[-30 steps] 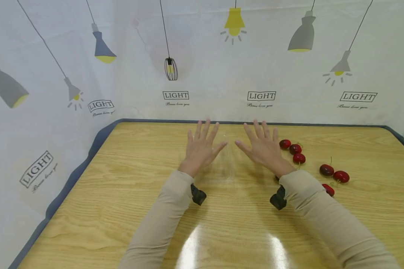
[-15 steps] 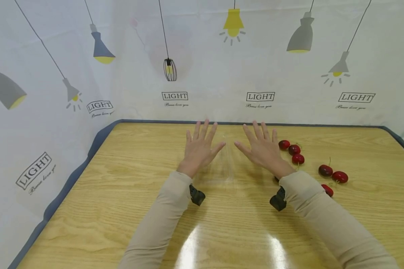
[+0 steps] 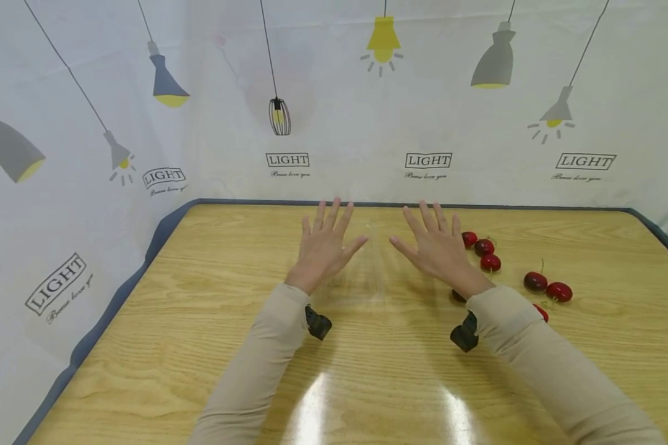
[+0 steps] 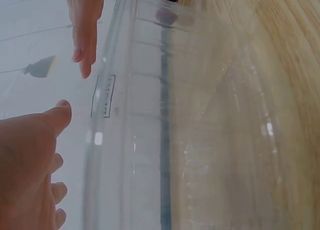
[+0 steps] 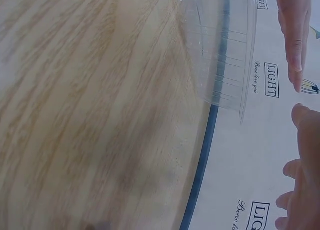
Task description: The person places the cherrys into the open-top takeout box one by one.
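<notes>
A clear plastic box (image 3: 374, 278) stands on the table, faint in the head view and partly covered by my left hand (image 3: 325, 250). Its ribbed wall and rim show large in the left wrist view as a transparent container (image 4: 220, 140). That left hand hovers above the box with fingers spread and straight, holding nothing. Opposite it, my right hand (image 3: 436, 250) is raised with fingers spread, to the right of the box and beside several dark red cherries (image 3: 490, 263). Another cherry (image 3: 458, 296) is partly hidden under the right wrist.
Farther right lie more cherries with stems (image 3: 559, 292), one partly behind the right sleeve (image 3: 562, 358). The wooden table (image 3: 161, 346) ends at a dark blue edge against a white cloth (image 3: 345, 123) printed with lamps. A black camera is strapped to each wrist.
My left hand has drifted slightly left, widening the gap between the hands. The right hand has shifted a touch to the right. Box and cherries stay where they lie.
</notes>
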Tool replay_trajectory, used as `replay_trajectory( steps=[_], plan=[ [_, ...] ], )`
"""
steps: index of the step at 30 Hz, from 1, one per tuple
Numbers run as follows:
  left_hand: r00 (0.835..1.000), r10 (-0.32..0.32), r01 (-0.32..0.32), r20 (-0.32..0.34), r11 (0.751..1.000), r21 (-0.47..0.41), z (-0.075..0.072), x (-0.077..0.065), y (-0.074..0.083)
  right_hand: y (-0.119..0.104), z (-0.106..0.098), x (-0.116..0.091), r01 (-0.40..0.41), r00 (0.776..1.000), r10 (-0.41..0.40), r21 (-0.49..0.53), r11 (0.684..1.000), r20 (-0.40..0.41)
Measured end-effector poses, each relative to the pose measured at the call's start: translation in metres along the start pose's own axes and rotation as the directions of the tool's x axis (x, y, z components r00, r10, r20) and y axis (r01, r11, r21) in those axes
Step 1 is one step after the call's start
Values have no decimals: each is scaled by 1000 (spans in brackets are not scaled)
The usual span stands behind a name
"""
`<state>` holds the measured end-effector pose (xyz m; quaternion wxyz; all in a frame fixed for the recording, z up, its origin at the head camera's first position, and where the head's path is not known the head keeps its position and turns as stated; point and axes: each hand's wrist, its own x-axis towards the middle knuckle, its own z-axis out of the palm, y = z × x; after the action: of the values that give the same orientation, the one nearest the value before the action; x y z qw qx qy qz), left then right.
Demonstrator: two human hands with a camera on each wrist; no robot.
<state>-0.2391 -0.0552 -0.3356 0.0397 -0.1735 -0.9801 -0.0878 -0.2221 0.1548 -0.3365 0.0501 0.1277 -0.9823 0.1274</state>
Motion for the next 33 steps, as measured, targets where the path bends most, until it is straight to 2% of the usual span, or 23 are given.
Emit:
replay_trajectory(
  steps=[10,17,22,33],
  plan=[
    [999,17,-17,27,1000,-23,-4,-7,-13,5,-2,-10,11,1000,-11,-4,1000,2],
    [999,31,-29,28,996,-85,-9,-12,-23,12,-6,-20,16,1000,-16,-9,1000,-7],
    [998,36,-29,54,992,-125,-11,-17,-30,17,-9,-27,22,999,-22,15,1000,-25],
    [987,75,-37,144,967,-251,-13,-35,-45,31,-9,-45,40,999,-40,35,999,-2]
  ],
)
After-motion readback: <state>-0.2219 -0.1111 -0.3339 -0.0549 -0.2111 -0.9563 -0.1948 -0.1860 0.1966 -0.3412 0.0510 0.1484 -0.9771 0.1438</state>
